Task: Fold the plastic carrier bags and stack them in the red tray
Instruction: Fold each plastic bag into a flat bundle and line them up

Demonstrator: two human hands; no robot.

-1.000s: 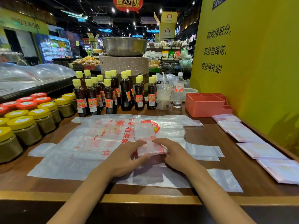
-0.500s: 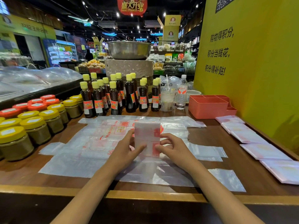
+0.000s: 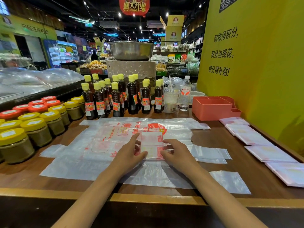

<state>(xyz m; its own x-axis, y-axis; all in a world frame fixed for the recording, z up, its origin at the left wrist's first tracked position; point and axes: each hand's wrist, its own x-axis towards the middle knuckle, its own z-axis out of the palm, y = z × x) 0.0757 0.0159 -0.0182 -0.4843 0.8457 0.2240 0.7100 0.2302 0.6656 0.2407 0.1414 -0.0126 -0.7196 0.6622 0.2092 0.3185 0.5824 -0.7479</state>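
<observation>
Your left hand and right hand flank the folded bag, fingertips pinching its side edges; it sits on top of the flat bags spread on the wooden counter. Risk: slick film springs open if you let go of either edge, so the fold is likely lost. Risk: lifting may drag the sheet beneath. The red tray stands well apart at far right, beside the water bottle; a long carry gives the packet time to unfurl. Folded packets line the right edge, not yet in the tray.
</observation>
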